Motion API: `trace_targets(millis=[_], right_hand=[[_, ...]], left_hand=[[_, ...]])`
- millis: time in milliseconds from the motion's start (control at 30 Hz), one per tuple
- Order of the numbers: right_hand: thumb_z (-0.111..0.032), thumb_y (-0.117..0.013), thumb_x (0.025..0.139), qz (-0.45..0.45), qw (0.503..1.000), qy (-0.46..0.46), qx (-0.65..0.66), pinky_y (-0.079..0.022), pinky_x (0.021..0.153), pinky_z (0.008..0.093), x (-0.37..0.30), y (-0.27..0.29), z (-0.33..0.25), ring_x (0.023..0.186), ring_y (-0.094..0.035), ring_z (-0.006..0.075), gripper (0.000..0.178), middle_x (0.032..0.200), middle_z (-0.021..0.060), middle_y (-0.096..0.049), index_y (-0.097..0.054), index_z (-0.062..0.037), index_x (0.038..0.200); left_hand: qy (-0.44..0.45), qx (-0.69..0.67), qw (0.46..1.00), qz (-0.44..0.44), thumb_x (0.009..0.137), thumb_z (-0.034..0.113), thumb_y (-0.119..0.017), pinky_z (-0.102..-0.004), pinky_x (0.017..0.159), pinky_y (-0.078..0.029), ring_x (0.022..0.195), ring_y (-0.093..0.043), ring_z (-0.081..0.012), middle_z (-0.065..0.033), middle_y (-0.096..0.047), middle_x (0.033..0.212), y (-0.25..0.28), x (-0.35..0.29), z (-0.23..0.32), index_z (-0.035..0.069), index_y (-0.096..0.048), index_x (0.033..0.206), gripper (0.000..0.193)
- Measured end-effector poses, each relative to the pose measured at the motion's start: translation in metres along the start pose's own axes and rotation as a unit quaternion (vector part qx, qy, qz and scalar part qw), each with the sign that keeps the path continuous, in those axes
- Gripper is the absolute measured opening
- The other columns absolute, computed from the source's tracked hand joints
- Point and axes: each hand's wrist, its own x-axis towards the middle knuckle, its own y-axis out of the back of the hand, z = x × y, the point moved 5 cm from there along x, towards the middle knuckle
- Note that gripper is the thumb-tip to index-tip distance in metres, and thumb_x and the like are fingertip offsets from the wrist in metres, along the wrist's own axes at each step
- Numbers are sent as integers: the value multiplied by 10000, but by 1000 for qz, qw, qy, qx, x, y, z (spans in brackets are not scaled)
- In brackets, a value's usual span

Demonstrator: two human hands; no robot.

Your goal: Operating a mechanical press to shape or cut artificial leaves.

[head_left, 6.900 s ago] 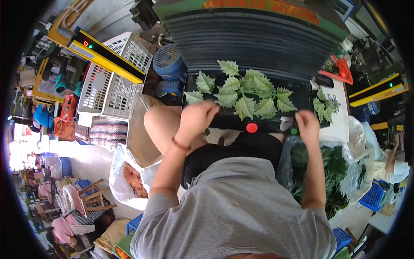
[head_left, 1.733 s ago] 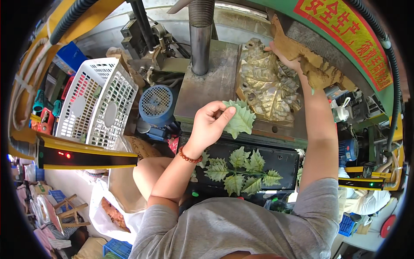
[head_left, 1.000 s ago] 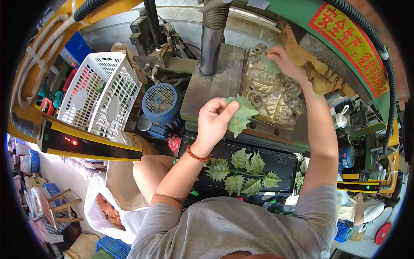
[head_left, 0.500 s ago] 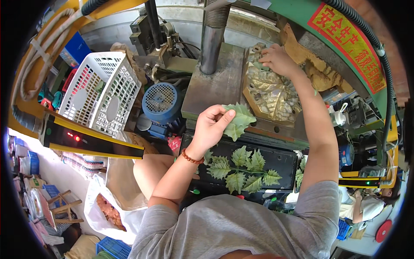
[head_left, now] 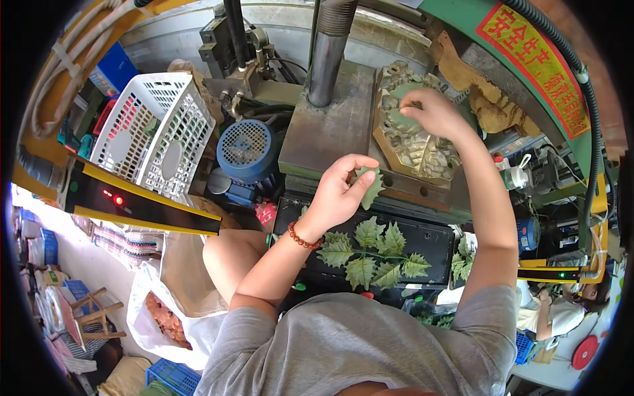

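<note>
My left hand (head_left: pixel 337 198) pinches a jagged green artificial leaf (head_left: pixel 374 193) between thumb and fingers, just in front of the machine bed. It may be more than one leaf; I cannot tell. Farther right, my right hand (head_left: pixel 432 113) is over a metal leaf mould (head_left: pixel 422 153) with embossed veins, its thumb and fingertips bent together. A flat green leaf piece (head_left: pixel 404 90) lies on the mould's far part, at those fingertips. Whether they grip it is hard to make out. Below my hands, a spray of veined leaves (head_left: pixel 371 254) rests on a black tray (head_left: pixel 436 241).
A thick steel column (head_left: pixel 327 66) rises left of the mould. Beyond my left arm are a blue motor (head_left: pixel 247 152), a white plastic basket (head_left: pixel 168 142) and a yellow-edged sensor bar (head_left: pixel 145 204). A green machine frame (head_left: pixel 462 20) arches at right. Another person (head_left: pixel 561 317) sits far right.
My right hand has shifted slightly right and nearer over the mould, and more of the flat leaf piece shows there. My left hand has moved a little right, its leaf now turned more edge-on.
</note>
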Motion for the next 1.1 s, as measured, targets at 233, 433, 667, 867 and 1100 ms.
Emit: trace_targets(millis=[233,433,667,867,1100], right_hand=[[-196,-672,784,96,974,77,-191,-428,829,379,-5,-18,11,929,-536,259,179,917,61,-599,-628,-63,897],[-254,-677,791,127,979,154,-31,-432,802,381,-43,-11,-44,848,-538,254,221,827,76,-568,-603,-50,831],[-85,-530,842,80,981,120,131,-419,630,349,-72,-6,-52,693,-515,244,56,759,74,-544,-521,-47,801],[-276,-492,904,395,887,7,-237,-427,665,349,-26,-1,98,704,-540,244,231,869,85,-619,-569,-59,889],[-363,-521,884,319,927,-133,-144,-437,666,349,-20,-23,148,675,-551,252,309,857,83,-645,-596,-64,859]], left_hand=[[107,-31,993,28,847,26,-658,-151,517,-329,569,-386,-31,27,-582,782,39,-19,-25,36,-615,986,146],[37,55,997,-44,834,31,-666,-154,505,-326,549,-380,-33,28,-580,774,21,-4,12,42,-607,1008,184],[-12,141,985,-97,800,13,-677,-165,557,-357,611,-416,-50,3,-585,822,3,2,37,40,-601,1019,233],[65,-54,996,-13,772,9,-693,-178,619,-389,692,-461,-70,-24,-594,881,3,5,-4,26,-605,991,236],[127,-100,986,42,787,46,-715,-178,608,-410,676,-487,-61,-12,-599,853,21,-1,-8,-1,-606,931,187]])
